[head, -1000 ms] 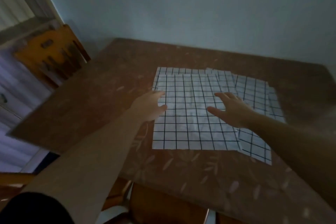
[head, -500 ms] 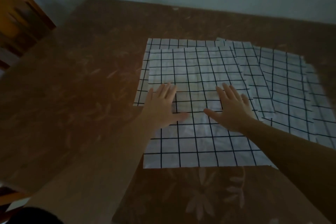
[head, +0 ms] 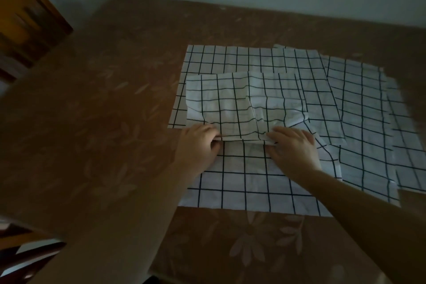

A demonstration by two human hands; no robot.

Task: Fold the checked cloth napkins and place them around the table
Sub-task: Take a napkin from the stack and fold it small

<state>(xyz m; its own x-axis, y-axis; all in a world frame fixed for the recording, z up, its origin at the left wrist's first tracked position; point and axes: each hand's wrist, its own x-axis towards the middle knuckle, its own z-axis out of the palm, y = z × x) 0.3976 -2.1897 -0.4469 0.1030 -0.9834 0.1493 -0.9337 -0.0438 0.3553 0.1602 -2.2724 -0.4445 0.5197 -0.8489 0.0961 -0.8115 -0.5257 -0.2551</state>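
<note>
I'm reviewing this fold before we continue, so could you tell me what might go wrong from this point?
1. The top napkin is bunched and rippled where the left hand and right hand pinch it, so the fold may set crooked.
2. It lies on other overlapping napkins; pulling it could drag those askew.
3. The light is dim, so edge alignment is hard to judge.

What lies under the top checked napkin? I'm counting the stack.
Under the rumpled white black-checked top napkin, more checked cloth napkins lie fanned out rightward on the brown flowered tablecloth. Their number is hidden by overlap.
</note>
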